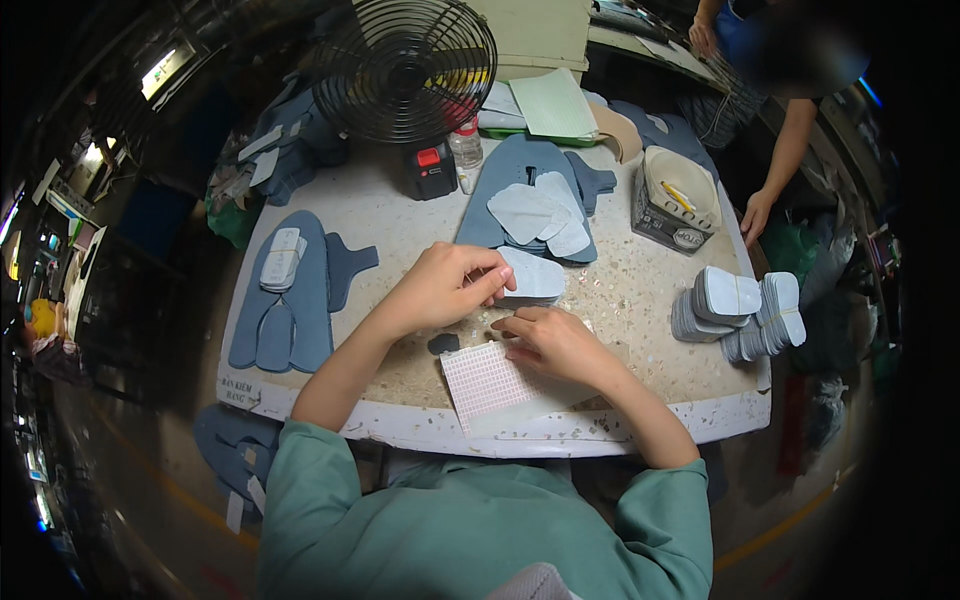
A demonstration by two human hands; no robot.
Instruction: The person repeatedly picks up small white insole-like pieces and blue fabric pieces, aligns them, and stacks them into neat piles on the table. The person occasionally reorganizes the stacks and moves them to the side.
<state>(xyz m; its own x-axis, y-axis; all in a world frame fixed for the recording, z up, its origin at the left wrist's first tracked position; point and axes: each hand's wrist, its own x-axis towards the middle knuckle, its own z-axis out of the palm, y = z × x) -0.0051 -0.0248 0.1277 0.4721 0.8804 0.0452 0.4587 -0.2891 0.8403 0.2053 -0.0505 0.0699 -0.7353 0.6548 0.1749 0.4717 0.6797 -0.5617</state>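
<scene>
In a dim, crowded workshop, we see lit lamps and hanging clutter at far left, then a pale worktable point(385, 215) whose top is worn and flecked brown through its middle. On its left side we find a slate-blue arched panel point(312, 305) carrying a small pale stack point(284, 258). Toward the back stands a black wire fan point(405, 70), with a black-and-red block point(432, 172) below it and a clear bottle point(466, 145) just beside. Next we see a pile of blue panels point(510, 170) topped with loose pale pieces point(535, 212), then an open box point(660, 225), and near the right edge, bundles of pale pieces point(727, 292); beyond the box, a co-worker's hand point(757, 215) is beside the table

At the centre, we see the left hand point(455, 283) bent inward, thumb and fingertips drawn close together at the near left end of a white rounded stack point(535, 276); we cannot tell whether they pinch anything. The right hand point(550, 340), half curled with its fingers loosely parted, lies just nearer than that stack, over the upper edge of a pink-gridded sheet point(495, 385); we cannot tell whether it grips the sheet
</scene>
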